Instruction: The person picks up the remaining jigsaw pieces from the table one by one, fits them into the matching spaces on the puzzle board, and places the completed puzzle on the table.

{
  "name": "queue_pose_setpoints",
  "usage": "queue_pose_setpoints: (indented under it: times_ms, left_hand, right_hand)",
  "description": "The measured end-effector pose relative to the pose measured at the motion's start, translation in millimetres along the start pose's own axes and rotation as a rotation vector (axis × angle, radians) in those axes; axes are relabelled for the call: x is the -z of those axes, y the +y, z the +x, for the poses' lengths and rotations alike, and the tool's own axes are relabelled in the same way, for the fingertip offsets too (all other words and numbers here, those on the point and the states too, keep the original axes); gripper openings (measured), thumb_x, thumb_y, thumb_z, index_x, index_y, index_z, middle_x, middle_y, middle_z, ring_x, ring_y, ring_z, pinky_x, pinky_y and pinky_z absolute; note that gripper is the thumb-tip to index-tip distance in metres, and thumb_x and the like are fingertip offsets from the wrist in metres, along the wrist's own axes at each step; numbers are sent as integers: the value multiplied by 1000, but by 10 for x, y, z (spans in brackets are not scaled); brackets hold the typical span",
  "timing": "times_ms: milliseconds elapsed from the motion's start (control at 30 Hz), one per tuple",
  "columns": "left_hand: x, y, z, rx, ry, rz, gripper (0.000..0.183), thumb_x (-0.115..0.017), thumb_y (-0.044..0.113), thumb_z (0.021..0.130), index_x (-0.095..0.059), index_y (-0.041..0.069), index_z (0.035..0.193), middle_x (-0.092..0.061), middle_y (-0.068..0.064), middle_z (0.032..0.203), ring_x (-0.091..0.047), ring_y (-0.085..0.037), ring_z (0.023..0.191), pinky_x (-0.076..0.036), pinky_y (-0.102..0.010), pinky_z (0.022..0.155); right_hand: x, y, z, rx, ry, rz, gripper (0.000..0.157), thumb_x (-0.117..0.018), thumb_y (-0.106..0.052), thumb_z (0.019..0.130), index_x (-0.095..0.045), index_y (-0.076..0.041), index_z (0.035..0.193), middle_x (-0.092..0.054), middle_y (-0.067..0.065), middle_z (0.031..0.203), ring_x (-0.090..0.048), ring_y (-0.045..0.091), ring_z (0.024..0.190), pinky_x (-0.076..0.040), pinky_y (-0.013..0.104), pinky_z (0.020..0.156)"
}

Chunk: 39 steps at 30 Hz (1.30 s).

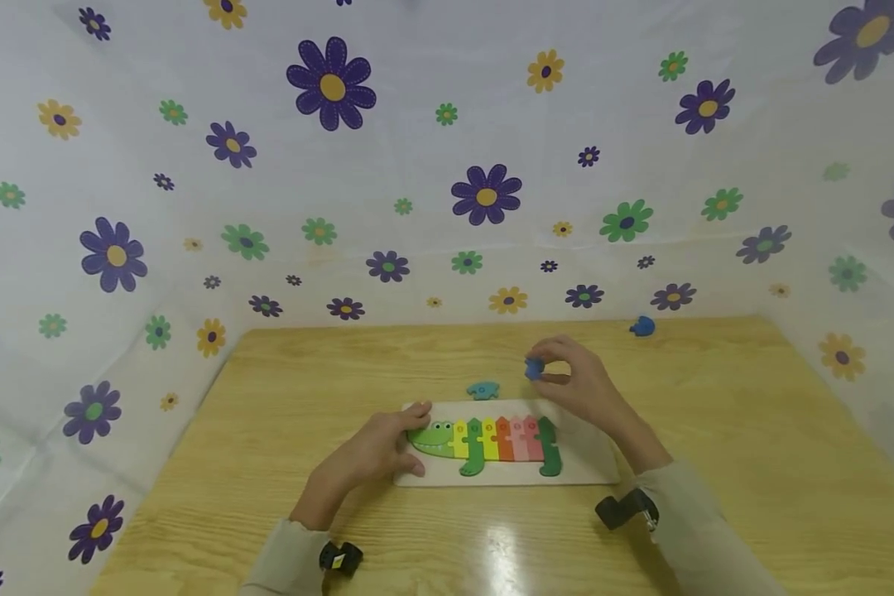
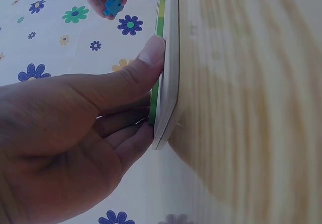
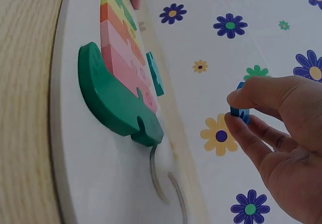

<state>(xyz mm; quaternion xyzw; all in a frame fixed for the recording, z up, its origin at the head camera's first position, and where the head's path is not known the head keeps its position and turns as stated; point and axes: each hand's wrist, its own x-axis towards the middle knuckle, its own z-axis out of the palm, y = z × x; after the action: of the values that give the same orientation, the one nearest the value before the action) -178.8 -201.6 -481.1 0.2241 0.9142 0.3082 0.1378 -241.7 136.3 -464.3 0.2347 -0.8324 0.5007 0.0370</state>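
A crocodile puzzle of coloured wooden pieces, with a green head [image 1: 434,439] and pink and green body parts, lies on a white board [image 1: 588,463]. My left hand [image 1: 376,451] rests on the board's left end, thumb and fingers spread about the head. In the left wrist view, its thumb [image 2: 151,55] presses near the board's edge. Above the back right of the board, my right hand [image 1: 584,385] pinches a small blue puzzle piece [image 1: 534,368] between thumb and fingertips. Close up, the blue piece [image 3: 240,108] is largely covered by those fingers.
Just behind the board lies a light blue puzzle piece [image 1: 483,390]. Another, darker blue piece [image 1: 642,326] lies at the table's back edge, to the right. Flower-printed white cloth [image 1: 417,165] hangs behind and beside the wooden table [image 1: 283,397].
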Motion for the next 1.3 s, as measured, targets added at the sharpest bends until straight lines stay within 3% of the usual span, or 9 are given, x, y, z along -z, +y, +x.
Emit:
queue_pose_setpoints:
  times_ms: [267, 633, 900, 1167, 1300]
  left_hand:
    - [22, 39, 37, -7, 2, -5, 76, -86, 13, 81, -52, -1, 147, -35, -10, 163, -28, -29, 153, -27, -47, 123]
    - [-33, -30, -34, -27, 19, -34, 75, -86, 11, 80, -53, -5, 145, -37, -14, 162, -30, -32, 152, -27, -48, 122]
    - [21, -24, -33, -60, 28, -21, 76, -86, 13, 80, -52, -5, 146, -37, -15, 161, -31, -32, 151, -28, -48, 121]
    - [16, -41, -11, -9, 15, -21, 75, -87, 11, 80, -53, -4, 145, -36, -13, 162, -30, -32, 152, -26, -49, 122]
    - [-19, -40, -11, -16, 10, -45, 75, -86, 11, 80, -52, -4, 146, -35, -14, 162, -29, -34, 152, -25, -50, 122]
  right_hand:
    - [130, 5, -129, -42, 21, 27, 35, -76, 8, 87, -68, 0, 121, -59, 13, 129, -62, 33, 116, -59, 34, 92]
    - [308, -31, -325, -31, 31, 29, 35, -74, 12, 86, -68, 3, 119, -59, 17, 130, -63, 37, 114, -59, 33, 90]
    - [437, -15, -400, 20, 53, 40, 36, -73, 17, 84, -68, 5, 118, -58, 18, 130, -63, 38, 116, -59, 32, 90]
    - [515, -74, -517, -3, 49, 23, 35, -74, 14, 86, -69, 5, 119, -59, 18, 130, -63, 40, 118, -59, 33, 90]
    - [588, -68, -591, 2, 48, 1, 36, -74, 14, 86, -69, 4, 120, -59, 18, 130, -63, 39, 117, -59, 32, 90]
